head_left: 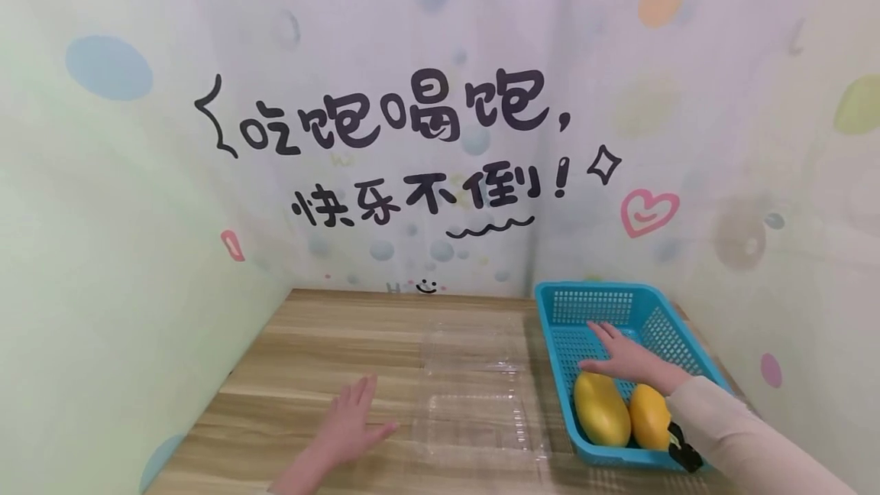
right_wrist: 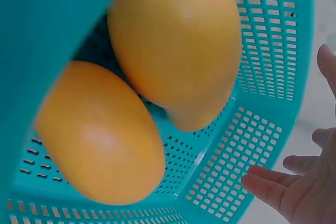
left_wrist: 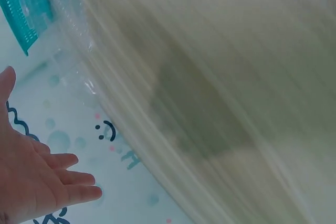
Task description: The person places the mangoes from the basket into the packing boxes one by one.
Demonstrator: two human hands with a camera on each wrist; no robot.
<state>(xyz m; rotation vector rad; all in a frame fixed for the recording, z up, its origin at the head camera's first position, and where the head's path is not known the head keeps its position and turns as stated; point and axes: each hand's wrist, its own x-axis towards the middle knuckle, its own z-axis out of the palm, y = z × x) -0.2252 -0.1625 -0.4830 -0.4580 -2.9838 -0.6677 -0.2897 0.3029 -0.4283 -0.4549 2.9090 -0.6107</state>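
Observation:
A blue plastic basket (head_left: 591, 305) stands at the right of the table with two yellow mangoes in its near end. The longer mango (head_left: 602, 409) lies on the left, and the rounder mango (head_left: 648, 417) sits beside it, partly covered by my right sleeve. Above the basket my right hand (head_left: 629, 361) reaches with fingers extended, holding nothing. In the right wrist view both mangoes show apart from that hand (right_wrist: 304, 182). A clear plastic clamshell box (head_left: 474, 422) lies unfolded mid-table. To its left, my left hand (head_left: 347, 426) is spread with nothing in it.
The wood-grain table (head_left: 323, 342) meets a printed wall sheet (head_left: 412, 250) with dark lettering at the back. Pale sheeting also rises on the left and right. The basket stands close to the right-hand sheet, with the clear box to its left.

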